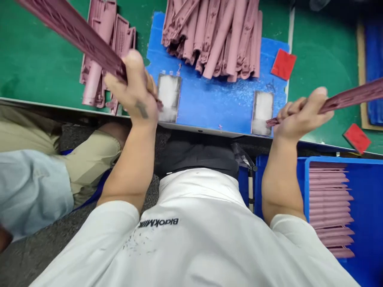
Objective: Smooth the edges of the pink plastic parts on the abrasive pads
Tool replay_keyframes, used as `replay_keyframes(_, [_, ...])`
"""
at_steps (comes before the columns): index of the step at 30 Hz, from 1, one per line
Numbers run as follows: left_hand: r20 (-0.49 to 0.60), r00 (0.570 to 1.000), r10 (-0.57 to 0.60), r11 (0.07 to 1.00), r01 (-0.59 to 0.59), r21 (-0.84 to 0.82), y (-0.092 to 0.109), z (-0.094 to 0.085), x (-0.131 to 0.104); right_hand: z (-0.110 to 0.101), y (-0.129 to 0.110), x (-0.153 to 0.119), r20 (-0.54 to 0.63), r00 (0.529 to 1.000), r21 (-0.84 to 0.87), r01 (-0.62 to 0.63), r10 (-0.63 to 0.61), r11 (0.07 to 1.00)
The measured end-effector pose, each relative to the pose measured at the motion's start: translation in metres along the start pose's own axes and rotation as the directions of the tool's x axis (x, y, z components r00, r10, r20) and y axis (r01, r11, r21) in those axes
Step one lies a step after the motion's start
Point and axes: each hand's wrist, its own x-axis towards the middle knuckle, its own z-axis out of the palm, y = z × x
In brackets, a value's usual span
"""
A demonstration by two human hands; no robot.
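Note:
My left hand (136, 85) is closed around a long pink plastic part (80, 38) that slants up toward the top left. In my right hand (302, 115) is another long pink plastic part (354, 95), pointing out to the right edge of view. The lower end of each part sticks out below the hand, close to a grey-white rectangular pad, the left pad (170, 95) and the right pad (262, 111). Both pads lie on a blue sheet (215, 103). A pile of similar pink parts (215, 36) rests at the sheet's far side.
More pink parts (98, 75) lie on the green table (36, 59) at left. A blue crate (329, 160) at lower right holds a row of pink parts. Two red squares (283, 64) lie on the right. Someone sits close by at left, in a light blue garment (32, 187).

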Motion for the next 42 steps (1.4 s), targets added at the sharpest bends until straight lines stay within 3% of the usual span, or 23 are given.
replay_keyframes(3, [0.061,0.998,-0.034,0.999,0.035,-0.017,-0.004,-0.005,0.005,0.001,-0.001,0.002,0.060,0.997,0.029,-0.044,0.042,0.999])
replay_keyframes(7, [-0.021,0.998,0.059,0.995,-0.060,-0.073,-0.005,-0.001,0.007,0.003,0.004,0.005,-0.021,0.999,0.005,-0.040,0.040,0.999])
replay_keyframes(11, [0.144,0.989,0.011,1.000,-0.008,-0.019,-0.005,-0.002,0.006,0.000,0.007,0.004,0.052,0.996,-0.093,-0.061,0.066,0.994])
replay_keyframes(15, [0.090,0.996,-0.025,1.000,0.023,0.017,-0.003,-0.006,0.005,-0.002,0.010,0.005,0.012,1.000,-0.053,-0.017,0.018,0.998])
replay_keyframes(23, [0.141,0.981,-0.131,0.991,0.125,0.051,-0.008,-0.011,0.005,-0.003,0.006,0.003,0.053,0.996,-0.045,-0.069,0.071,0.997])
replay_keyframes(27, [0.075,0.995,-0.070,0.996,0.065,0.058,-0.006,-0.010,0.005,0.005,0.003,-0.001,-0.073,0.995,-0.037,-0.066,0.063,0.997])
replay_keyframes(30, [0.178,0.981,-0.083,0.995,0.073,0.064,-0.001,-0.002,0.007,0.012,0.004,0.001,0.033,0.997,-0.006,-0.074,0.074,0.997])
replay_keyframes(34, [0.120,0.992,-0.033,0.998,0.025,0.060,0.010,-0.003,0.006,0.005,0.004,0.005,0.069,0.991,0.010,-0.111,0.111,0.994])
replay_keyframes(36, [0.241,0.949,-0.203,0.975,0.175,0.136,0.019,-0.020,-0.004,-0.013,-0.002,-0.003,0.164,0.947,-0.074,-0.266,0.274,0.961])
replay_keyframes(38, [0.342,0.825,-0.450,0.893,0.402,0.203,0.030,-0.045,-0.022,-0.040,-0.009,-0.018,0.263,0.849,-0.177,-0.425,0.459,0.887])
replay_keyframes(40, [0.340,0.707,-0.620,0.782,0.589,0.203,0.041,-0.070,-0.040,-0.068,-0.018,-0.035,0.315,0.753,-0.234,-0.529,0.578,0.816])
replay_keyframes(41, [0.317,0.678,-0.663,0.744,0.642,0.185,0.047,-0.081,-0.048,-0.079,-0.022,-0.042,0.329,0.718,-0.239,-0.565,0.614,0.789])
replay_keyframes(42, [0.286,0.677,-0.678,0.730,0.665,0.159,0.052,-0.089,-0.054,-0.088,-0.027,-0.048,0.340,0.691,-0.234,-0.595,0.638,0.769])
